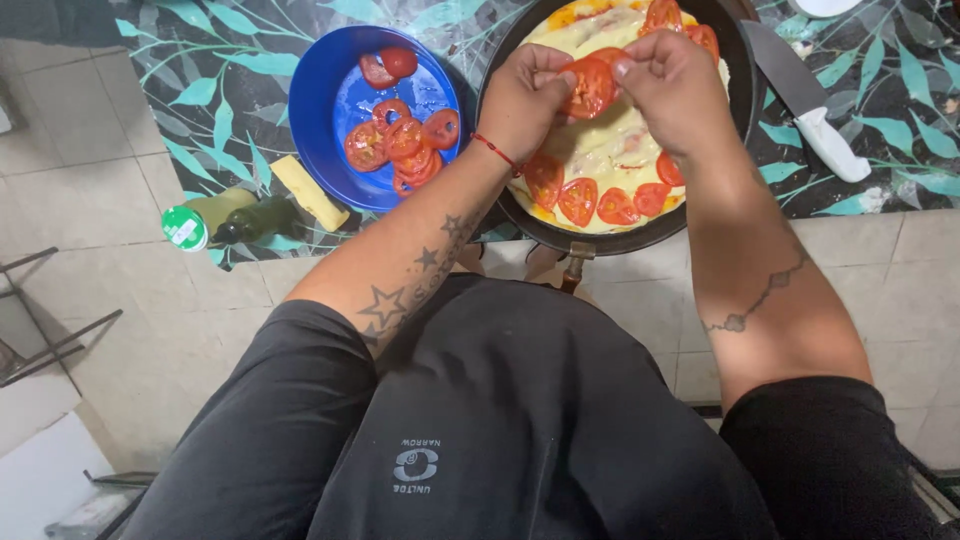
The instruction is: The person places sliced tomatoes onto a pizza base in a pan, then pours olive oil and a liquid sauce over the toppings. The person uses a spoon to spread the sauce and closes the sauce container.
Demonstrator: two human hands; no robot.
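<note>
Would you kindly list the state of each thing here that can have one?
tomato slice: pinched between both hands above the pan
left hand: gripping the slice
right hand: gripping the slice
pan: filled, slices ringing its edge
blue plate: partly filled with slices
knife: lying flat
green bottle: lying down, capped

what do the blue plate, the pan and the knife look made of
Blue plate: likely plastic, a glossy, evenly coloured rim. Pan: dark metal, probably coated, with a matte black wall. Knife: dull grey steel blade, with a smooth white handle that looks plastic.
</note>
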